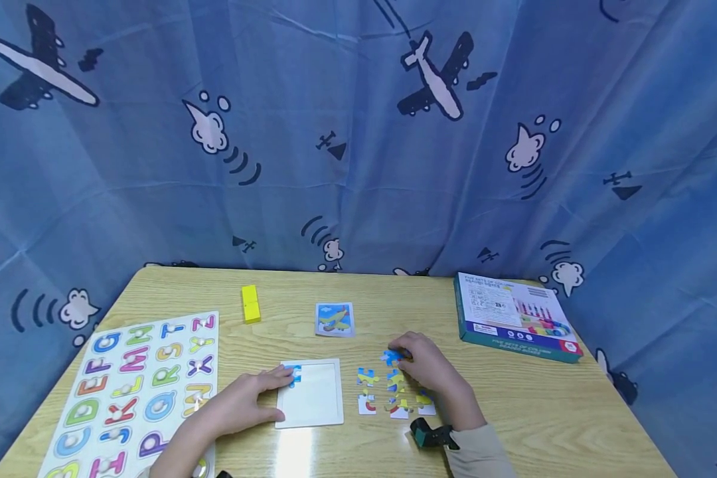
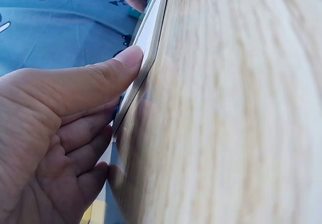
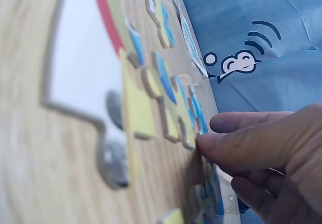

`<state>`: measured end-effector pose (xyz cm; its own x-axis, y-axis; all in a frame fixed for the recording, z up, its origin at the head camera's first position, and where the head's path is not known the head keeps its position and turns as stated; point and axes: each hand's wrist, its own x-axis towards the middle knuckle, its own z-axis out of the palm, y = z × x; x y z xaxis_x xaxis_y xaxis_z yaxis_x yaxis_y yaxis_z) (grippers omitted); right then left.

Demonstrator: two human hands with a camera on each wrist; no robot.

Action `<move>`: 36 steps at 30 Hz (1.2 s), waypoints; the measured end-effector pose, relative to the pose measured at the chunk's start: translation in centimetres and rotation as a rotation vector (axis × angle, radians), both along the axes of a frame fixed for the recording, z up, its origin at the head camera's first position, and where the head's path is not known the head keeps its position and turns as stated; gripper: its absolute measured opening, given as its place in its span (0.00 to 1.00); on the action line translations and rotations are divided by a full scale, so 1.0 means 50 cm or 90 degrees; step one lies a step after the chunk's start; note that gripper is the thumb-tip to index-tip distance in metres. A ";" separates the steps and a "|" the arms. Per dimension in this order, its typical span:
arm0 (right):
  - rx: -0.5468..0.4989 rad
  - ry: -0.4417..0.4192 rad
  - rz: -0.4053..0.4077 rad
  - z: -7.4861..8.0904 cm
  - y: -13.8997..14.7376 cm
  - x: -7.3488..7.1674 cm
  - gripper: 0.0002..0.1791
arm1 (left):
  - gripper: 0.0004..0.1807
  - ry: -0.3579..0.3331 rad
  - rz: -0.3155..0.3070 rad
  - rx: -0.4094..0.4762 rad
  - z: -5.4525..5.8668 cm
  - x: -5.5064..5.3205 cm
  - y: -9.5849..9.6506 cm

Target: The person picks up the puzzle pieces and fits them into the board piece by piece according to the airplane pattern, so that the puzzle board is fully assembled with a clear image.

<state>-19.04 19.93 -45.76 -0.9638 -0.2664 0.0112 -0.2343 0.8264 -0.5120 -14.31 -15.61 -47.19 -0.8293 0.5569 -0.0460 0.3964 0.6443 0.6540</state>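
A shallow white puzzle tray (image 1: 313, 401) lies on the table, with a blue puzzle piece (image 1: 297, 376) in its far left corner. My left hand (image 1: 247, 398) rests at the tray's left side, fingers reaching that piece and thumb at the near left edge. In the left wrist view the thumb (image 2: 108, 73) touches the tray rim. My right hand (image 1: 424, 364) pinches a blue jigsaw piece (image 1: 390, 357) at the far side of the loose pieces (image 1: 367, 377). Its thumb and fingers hide part of that piece. In the right wrist view, loose pieces (image 3: 85, 58) lie before the hand.
Behind the tray lies a small airplane picture card (image 1: 334, 319). Yellow blocks (image 1: 250, 304) stand farther left. A letter puzzle board (image 1: 125, 392) covers the table's left side, partly under my left arm. A flat printed box (image 1: 516, 315) lies at the back right, before a blue curtain (image 1: 346, 133).
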 end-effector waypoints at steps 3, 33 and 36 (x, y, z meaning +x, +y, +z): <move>0.011 0.009 -0.002 -0.001 -0.001 0.000 0.15 | 0.35 0.002 -0.001 -0.001 0.000 0.001 0.000; -0.274 -0.014 0.069 0.002 -0.037 0.007 0.13 | 0.35 0.005 0.001 -0.006 -0.003 0.000 0.000; -0.274 -0.014 0.092 0.000 -0.048 0.009 0.13 | 0.35 0.007 -0.002 -0.007 -0.004 0.000 -0.001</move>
